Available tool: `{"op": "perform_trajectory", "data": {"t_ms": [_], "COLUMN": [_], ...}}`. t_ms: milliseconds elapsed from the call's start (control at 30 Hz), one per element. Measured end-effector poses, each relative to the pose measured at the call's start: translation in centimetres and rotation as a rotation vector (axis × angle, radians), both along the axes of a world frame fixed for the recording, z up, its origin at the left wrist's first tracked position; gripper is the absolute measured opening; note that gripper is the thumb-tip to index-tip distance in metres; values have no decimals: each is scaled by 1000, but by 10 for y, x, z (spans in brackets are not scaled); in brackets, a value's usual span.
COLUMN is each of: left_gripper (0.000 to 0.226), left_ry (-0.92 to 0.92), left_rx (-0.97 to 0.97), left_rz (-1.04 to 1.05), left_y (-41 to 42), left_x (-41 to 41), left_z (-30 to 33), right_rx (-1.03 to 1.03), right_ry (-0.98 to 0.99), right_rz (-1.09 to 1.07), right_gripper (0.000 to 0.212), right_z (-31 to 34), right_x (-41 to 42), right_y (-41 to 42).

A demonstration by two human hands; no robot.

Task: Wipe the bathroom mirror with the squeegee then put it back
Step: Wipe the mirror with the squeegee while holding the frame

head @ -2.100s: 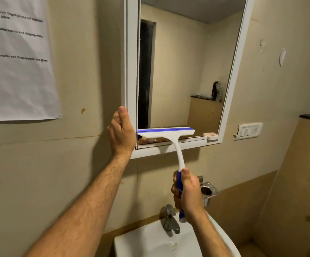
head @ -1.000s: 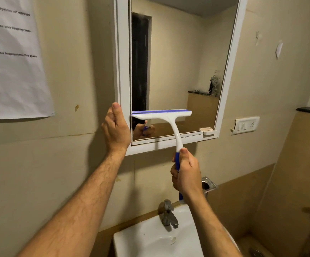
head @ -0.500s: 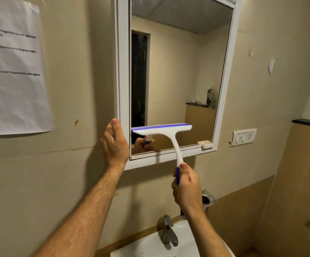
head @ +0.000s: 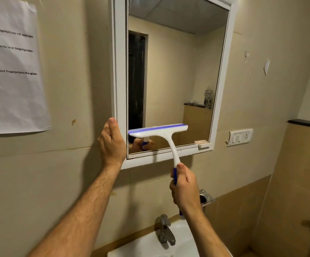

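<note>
So the squeegee has come back up off the mirror's bottom edge and now sits low on the glass, left side. Right hand fingers are wrapped round its handle, and the left hand still grips the mirror's bottom-left corner. Guessing another stroke, so the wiping isn't done.

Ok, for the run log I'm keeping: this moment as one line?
phase: wiping | right hand: grips squeegee handle | blade: low on mirror | left hand: holds mirror's left edge | put back: not yet
</note>
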State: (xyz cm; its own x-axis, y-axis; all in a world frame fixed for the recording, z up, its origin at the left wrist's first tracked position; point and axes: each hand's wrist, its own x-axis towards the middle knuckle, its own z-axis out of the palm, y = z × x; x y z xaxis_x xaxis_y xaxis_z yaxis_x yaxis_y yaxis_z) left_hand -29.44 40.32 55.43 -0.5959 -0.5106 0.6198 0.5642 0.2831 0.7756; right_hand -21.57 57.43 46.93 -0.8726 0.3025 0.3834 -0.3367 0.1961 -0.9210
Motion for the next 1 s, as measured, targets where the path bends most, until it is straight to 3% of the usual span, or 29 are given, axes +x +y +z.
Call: {"op": "perform_trajectory", "data": {"t_ms": [200,333,433,567,667,833,1000], "left_gripper": [74,66,61,59,56,58,54], "left_ry": [-8,-19,-32,-48,-56,-53,-50], "left_rx": [16,9,10,3,7,4,14], "left_rz": [12,36,49,52,50,69,87], "left_y": [1,3,6,7,9,9,10], "left_x": [6,7,10,13,15,13,11], "left_z": [0,2,4,5,5,3,5], "right_rx": [-43,37,42,6,11,47,-28], "right_ry": [-52,-40,5,61,54,16,94], "right_rz": [15,-44,-65,-22,-3,-7,51], "right_gripper": [45,48,53,42,39,53,52], "right_z": [-31,-53,-38,-4,-16,-47,11], "right_x": [3,2,-2,-10,-11,0,-9], "right_y": [-4,6,9,3,1,9,7]}}
